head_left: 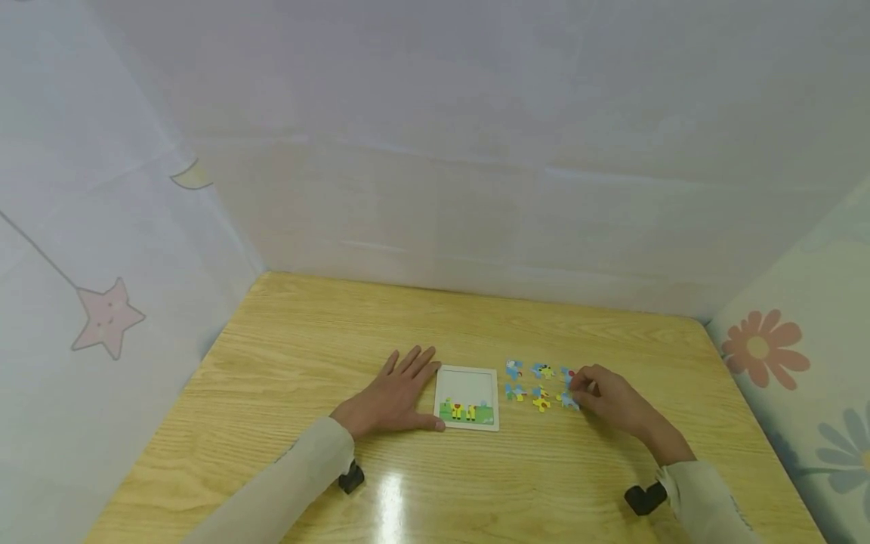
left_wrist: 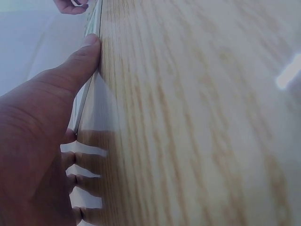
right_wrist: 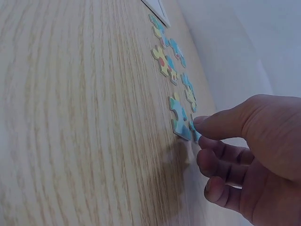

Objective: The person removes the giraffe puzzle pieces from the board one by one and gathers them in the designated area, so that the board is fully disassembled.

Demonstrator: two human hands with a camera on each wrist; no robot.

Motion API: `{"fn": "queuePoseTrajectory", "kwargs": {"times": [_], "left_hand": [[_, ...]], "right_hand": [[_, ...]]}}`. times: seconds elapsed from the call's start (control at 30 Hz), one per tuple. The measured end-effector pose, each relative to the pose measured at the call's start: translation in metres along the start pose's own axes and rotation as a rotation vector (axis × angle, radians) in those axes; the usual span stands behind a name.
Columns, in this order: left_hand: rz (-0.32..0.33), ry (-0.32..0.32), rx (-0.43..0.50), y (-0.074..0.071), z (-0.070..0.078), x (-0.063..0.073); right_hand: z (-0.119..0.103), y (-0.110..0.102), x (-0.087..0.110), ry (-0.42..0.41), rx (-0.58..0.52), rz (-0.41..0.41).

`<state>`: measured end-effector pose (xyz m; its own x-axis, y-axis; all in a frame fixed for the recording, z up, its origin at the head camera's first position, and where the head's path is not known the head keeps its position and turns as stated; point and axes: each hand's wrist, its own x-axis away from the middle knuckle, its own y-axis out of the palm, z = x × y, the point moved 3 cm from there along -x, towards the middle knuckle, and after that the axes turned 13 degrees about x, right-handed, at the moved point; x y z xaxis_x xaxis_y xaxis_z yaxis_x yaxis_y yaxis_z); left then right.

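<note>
A small square puzzle tray (head_left: 467,383) with a white frame lies on the table, its bottom strip filled with green and yellow picture pieces. My left hand (head_left: 396,394) lies spread beside it, with the thumb (left_wrist: 84,59) at the lower left corner and the index fingertip by the upper left one. To the right, my right hand (head_left: 609,400) bends over the loose pieces. Its thumb and curled fingers are at a blue puzzle piece (right_wrist: 195,134) at the end of the far row; I cannot tell whether they pinch it. Just nearer lies another light-blue piece (right_wrist: 179,120).
Several more blue and yellow puzzle pieces (head_left: 541,404) lie in two rows between the tray and my right hand. The wooden table (head_left: 326,325) meets a pale cloth backdrop (head_left: 435,211) at the back, with printed cloth on both sides.
</note>
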<state>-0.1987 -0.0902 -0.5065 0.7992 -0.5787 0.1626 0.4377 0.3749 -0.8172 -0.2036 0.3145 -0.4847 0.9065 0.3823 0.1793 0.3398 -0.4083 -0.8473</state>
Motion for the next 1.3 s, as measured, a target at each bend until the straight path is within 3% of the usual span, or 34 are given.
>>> {"fn": "queuePoseTrajectory", "kwargs": {"times": [0.37,0.9,1.3], "left_hand": [[0.004,-0.006,0.009,0.000,0.000,0.001],[0.006,-0.004,-0.003,0.000,0.000,0.001],[0.003,-0.016,0.001,0.000,0.002,0.001]], "right_hand": [[-0.018,0.003,-0.008,-0.037,0.018,0.021],[-0.090,0.045,-0.046,-0.230,0.005,-0.053],[-0.133,0.065,-0.070,-0.289,0.038,-0.112]]}}
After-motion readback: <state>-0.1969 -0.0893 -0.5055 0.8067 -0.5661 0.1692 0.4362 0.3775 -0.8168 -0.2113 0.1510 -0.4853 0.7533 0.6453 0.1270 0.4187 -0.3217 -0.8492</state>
